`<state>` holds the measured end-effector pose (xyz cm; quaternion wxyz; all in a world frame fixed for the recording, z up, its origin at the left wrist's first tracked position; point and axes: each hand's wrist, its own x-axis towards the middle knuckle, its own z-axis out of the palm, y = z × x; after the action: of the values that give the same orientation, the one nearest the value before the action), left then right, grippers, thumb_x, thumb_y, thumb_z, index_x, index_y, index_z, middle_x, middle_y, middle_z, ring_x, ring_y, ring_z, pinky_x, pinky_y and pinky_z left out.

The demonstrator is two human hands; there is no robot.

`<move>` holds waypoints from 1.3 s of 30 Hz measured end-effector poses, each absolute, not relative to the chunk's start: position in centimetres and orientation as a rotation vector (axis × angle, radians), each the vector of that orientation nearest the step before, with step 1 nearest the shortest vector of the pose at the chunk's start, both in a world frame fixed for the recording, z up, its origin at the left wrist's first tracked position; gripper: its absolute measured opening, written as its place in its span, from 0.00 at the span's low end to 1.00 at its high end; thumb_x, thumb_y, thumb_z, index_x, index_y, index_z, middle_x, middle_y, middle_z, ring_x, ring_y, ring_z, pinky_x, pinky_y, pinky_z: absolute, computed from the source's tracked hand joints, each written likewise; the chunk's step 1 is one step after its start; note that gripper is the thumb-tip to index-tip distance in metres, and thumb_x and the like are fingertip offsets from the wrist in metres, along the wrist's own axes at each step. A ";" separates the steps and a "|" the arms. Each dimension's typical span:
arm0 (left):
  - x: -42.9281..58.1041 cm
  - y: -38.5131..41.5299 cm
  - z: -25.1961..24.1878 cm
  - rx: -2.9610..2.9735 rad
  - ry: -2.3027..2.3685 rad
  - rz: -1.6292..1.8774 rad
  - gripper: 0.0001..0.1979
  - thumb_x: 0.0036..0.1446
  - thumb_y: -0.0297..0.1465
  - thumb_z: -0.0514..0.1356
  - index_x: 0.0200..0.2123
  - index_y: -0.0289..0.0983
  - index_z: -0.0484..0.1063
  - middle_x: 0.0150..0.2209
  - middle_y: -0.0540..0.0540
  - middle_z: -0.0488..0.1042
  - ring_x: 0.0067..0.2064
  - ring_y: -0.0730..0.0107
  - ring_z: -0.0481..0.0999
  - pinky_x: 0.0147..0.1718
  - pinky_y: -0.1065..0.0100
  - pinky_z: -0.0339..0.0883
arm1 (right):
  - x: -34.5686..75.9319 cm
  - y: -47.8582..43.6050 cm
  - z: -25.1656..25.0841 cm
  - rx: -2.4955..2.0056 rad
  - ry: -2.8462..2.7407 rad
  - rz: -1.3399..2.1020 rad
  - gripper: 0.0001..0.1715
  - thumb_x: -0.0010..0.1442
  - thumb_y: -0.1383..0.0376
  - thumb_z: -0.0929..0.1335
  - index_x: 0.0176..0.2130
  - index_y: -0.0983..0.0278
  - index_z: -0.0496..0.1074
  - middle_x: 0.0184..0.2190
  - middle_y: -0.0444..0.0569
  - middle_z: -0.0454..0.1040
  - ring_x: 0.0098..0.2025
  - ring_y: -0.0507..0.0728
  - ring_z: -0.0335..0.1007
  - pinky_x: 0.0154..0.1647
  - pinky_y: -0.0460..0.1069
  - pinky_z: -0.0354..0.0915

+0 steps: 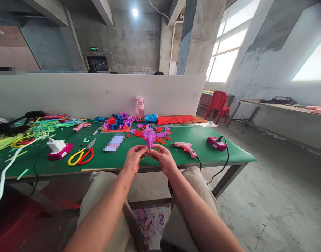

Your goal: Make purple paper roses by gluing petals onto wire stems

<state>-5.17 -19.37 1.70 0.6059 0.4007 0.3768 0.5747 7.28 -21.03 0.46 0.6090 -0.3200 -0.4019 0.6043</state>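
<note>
**Both hands pinch a purple petal cone above the table's near edge**

On my head feed, the two hands meet dead centre. The left hand (pixel 134 158) comes in from 7 o'clock with its thumb and forefinger closed tight on the lower end of the purple petal cone (pixel 149 140). Its other fingers curl loosely underneath.

The right hand (pixel 163 159) comes in from 5 o'clock. Its fingertips press the same lower end from the other side, so the two hands touch at the pinch. No finger on either hand is spread.

The cone stands roughly upright and narrows toward the fingertips. It is held in the air just over the near edge of the green table (pixel 229 154). A thin line seems to hang below the pinch, but it is too fine for me to say what it is.

Now the table around the hands:
- **12 o'clock:** a scatter of loose petals (pixel 156 133), purple and red, lies flat just beyond the cone. A pink bottle (pixel 139 107) stands farther back.
- **3 o'clock:** a pink glue gun (pixel 185 147) rests near the right hand without touching it. A pink power strip (pixel 216 142) lies beyond it.
- **9 o'clock:** scissors (pixel 81 155) with yellow and red handles lie well apart from the left hand.
- **11 o'clock:** a cluster of finished flowers (pixel 118 121) sits near the white partition.
</note>
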 end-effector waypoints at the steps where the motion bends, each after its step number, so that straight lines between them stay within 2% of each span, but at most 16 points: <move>1: -5.2 -19.4 1.7 0.927 0.871 1.328 0.14 0.30 0.34 0.72 0.24 0.35 0.76 0.21 0.49 0.74 0.27 0.74 0.71 0.28 0.72 0.59 | 7.3 -21.0 0.5 -0.738 -0.931 1.394 0.19 0.40 0.61 0.76 0.35 0.61 0.75 0.26 0.43 0.79 0.31 0.52 0.74 0.42 0.49 0.65; 9: -5.3 -19.2 1.5 0.930 0.884 1.332 0.15 0.29 0.34 0.72 0.23 0.34 0.75 0.21 0.50 0.74 0.26 0.75 0.71 0.27 0.73 0.58 | 7.3 -20.9 0.4 -0.801 -0.985 1.315 0.19 0.39 0.60 0.76 0.34 0.62 0.75 0.24 0.43 0.78 0.28 0.53 0.73 0.38 0.49 0.66; 16: -5.5 -18.9 1.1 0.947 0.843 1.270 0.20 0.32 0.34 0.72 0.34 0.35 0.78 0.27 0.46 0.77 0.28 0.73 0.73 0.27 0.72 0.60 | 7.3 -20.8 0.3 -0.811 -1.035 1.267 0.18 0.40 0.60 0.75 0.34 0.62 0.74 0.22 0.42 0.76 0.28 0.53 0.73 0.37 0.49 0.66; 24: -5.2 -18.8 1.0 0.917 0.828 1.315 0.17 0.31 0.33 0.72 0.30 0.35 0.79 0.26 0.47 0.77 0.27 0.73 0.73 0.28 0.71 0.61 | 7.0 -20.5 -0.2 -0.856 -1.074 1.175 0.18 0.42 0.60 0.74 0.34 0.63 0.73 0.21 0.42 0.74 0.26 0.52 0.71 0.32 0.47 0.65; 29: -5.0 -18.7 0.8 0.896 0.808 1.386 0.18 0.31 0.31 0.72 0.30 0.35 0.78 0.28 0.47 0.77 0.28 0.73 0.73 0.31 0.70 0.62 | 6.6 -20.6 -0.3 -0.879 -1.154 1.076 0.17 0.47 0.60 0.71 0.38 0.63 0.73 0.21 0.43 0.74 0.26 0.53 0.70 0.32 0.47 0.65; 39: -5.2 -18.6 0.9 0.886 0.790 1.417 0.16 0.31 0.30 0.72 0.28 0.35 0.75 0.26 0.51 0.75 0.26 0.76 0.72 0.31 0.70 0.62 | 6.3 -21.2 -0.5 -1.114 -1.423 0.648 0.16 0.54 0.60 0.66 0.43 0.56 0.74 0.25 0.42 0.76 0.27 0.54 0.71 0.33 0.49 0.65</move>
<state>-5.18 -18.61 0.92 0.6025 0.3825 0.3411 0.6118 6.34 -21.16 -0.54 0.5736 -0.4754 -0.6072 0.2763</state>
